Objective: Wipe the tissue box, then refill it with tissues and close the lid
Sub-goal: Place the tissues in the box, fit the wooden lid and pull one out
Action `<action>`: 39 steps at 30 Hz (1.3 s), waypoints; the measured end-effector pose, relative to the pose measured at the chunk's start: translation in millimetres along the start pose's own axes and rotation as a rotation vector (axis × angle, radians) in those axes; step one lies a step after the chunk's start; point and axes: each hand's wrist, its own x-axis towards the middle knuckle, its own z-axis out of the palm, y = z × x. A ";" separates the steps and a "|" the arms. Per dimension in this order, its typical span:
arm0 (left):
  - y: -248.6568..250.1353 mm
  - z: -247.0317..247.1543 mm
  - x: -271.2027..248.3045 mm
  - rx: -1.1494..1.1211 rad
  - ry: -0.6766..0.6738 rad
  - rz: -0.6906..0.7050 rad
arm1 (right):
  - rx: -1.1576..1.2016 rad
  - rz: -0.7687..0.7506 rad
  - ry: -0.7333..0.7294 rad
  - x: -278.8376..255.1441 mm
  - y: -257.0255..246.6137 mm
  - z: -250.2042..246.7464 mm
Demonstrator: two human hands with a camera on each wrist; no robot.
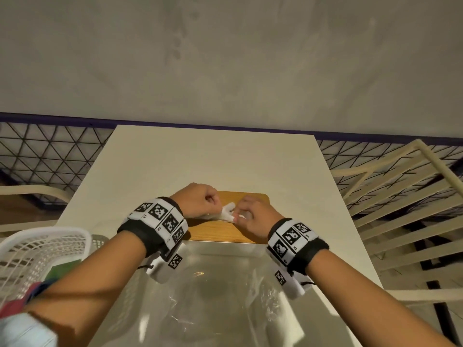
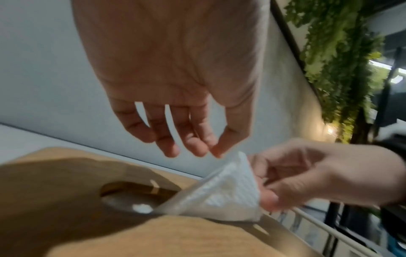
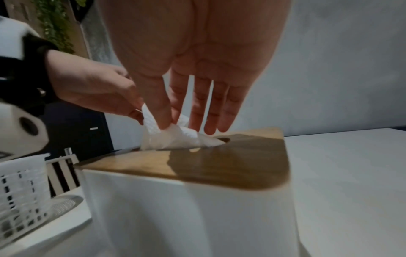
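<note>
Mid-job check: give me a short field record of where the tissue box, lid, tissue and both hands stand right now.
tissue box: white body, standing on the table
lid: wooden lid seated on top of the box, slot facing up
tissue: white tissue pulled partway up through the slot
left hand: left hand pinches the tissue's left end
right hand: right hand pinches the tissue with thumb and forefinger, other fingers straight
nearby: white basket at the left; clear plastic wrapper in front of the box

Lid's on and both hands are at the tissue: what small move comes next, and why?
Probably fluff the white tissue upright, then let go. The wooden lid already sits on the white box, and both the left hand and right hand pinch the tissue poking from the slot.
</note>
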 end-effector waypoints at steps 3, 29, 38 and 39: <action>-13.3 -2.3 0.2 -0.006 0.049 0.017 | 0.027 -0.069 0.027 -12.3 5.1 7.3; 13.5 20.7 6.1 0.177 -0.116 0.162 | 0.225 -0.020 0.051 0.0 -28.5 -18.9; 1.8 -0.9 -6.7 0.967 0.019 0.228 | 0.098 0.114 -0.063 6.0 -30.3 -18.0; -1.6 -3.1 -8.6 0.976 0.024 0.254 | -0.032 0.079 -0.117 6.3 -32.4 -18.0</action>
